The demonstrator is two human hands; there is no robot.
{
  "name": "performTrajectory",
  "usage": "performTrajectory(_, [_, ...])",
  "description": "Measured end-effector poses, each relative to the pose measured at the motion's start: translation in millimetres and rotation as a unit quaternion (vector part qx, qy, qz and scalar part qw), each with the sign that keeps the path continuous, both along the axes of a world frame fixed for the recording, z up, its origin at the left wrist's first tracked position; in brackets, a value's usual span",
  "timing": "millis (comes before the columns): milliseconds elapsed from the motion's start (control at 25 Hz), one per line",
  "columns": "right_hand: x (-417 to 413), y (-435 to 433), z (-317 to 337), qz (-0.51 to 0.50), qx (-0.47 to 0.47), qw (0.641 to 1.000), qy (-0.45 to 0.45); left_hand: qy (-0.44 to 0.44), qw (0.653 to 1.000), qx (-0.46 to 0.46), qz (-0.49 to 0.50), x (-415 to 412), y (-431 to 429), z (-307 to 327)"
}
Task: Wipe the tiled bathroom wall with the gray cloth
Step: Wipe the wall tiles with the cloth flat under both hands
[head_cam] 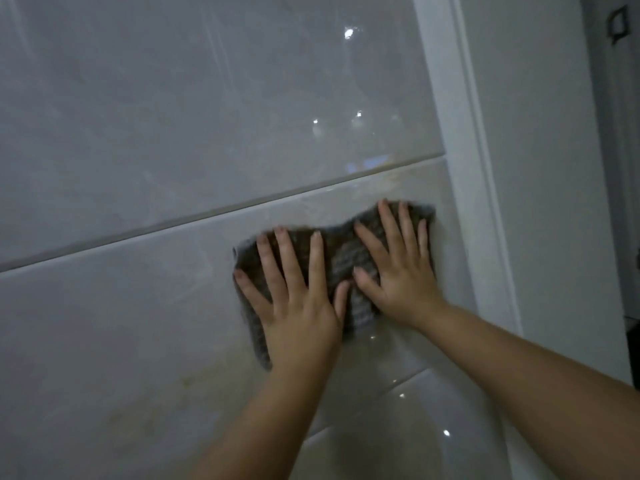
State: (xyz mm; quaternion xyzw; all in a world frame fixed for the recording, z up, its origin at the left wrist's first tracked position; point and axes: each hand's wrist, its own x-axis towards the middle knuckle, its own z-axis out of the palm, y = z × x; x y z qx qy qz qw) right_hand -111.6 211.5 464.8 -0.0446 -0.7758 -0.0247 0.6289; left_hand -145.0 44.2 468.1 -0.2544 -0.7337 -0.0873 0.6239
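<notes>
A gray cloth [341, 258] lies spread flat against the glossy tiled wall [138, 306], just below a horizontal grout line. My left hand [298, 299] presses on its left half with fingers straight and spread. My right hand [394, 268] presses on its right half, fingers straight too. The two thumbs nearly touch at the cloth's middle. Much of the cloth is hidden under both palms. Faint brownish stains mark the tile below and left of the cloth.
A white door frame [464, 188] runs down the right edge of the tiles, close to the cloth's right side. A pale door or wall panel [547, 168] lies beyond it. More tiles [398, 427] continue below my forearms.
</notes>
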Motion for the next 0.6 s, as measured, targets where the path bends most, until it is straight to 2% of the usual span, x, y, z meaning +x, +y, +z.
performTrajectory(120, [1.3, 22.9, 62.1, -0.011, -0.024, 1.000, 0.001, -0.014, 0.999, 0.052, -0.004, 4.1, 34.0, 59.3])
performTrajectory(200, [1.5, 34.6, 75.0, -0.018, -0.016, 1.000, 0.001, -0.030, 0.997, 0.064, 0.009, 7.9, 50.3, 73.3])
performTrajectory(360, [1.0, 52.7, 44.7, -0.024, -0.012, 0.999, 0.023, 0.001, 1.000, 0.020, 0.017, 4.3, 58.6, 42.3])
performTrajectory(600, [5.4, 65.8, -32.3, -0.030, -0.030, 0.999, 0.019, -0.009, 0.999, -0.046, 0.026, 9.0, 67.5, -17.4])
